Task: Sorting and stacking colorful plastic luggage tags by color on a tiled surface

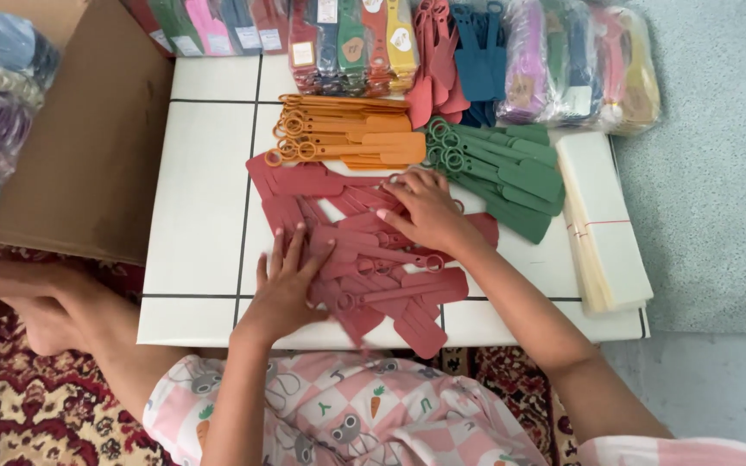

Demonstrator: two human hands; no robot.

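A loose heap of dark red flat tags with ring ends (373, 259) covers the middle of a low white board (200, 198). My left hand (285, 289) lies flat with fingers spread on the heap's left side. My right hand (425, 211) presses palm down on the heap's upper right part, fingers spread. Neither hand grips a tag. Behind the heap lie an orange stack of the same tags (347, 134) and a green stack (502, 168), fanned out.
Bagged tags in many colours (563, 60) line the far edge, with red and blue loose ones (459, 60). A bundle of clear sleeves (602, 224) lies at the right. A cardboard box (88, 147) stands on the left, on a patterned carpet (36, 406).
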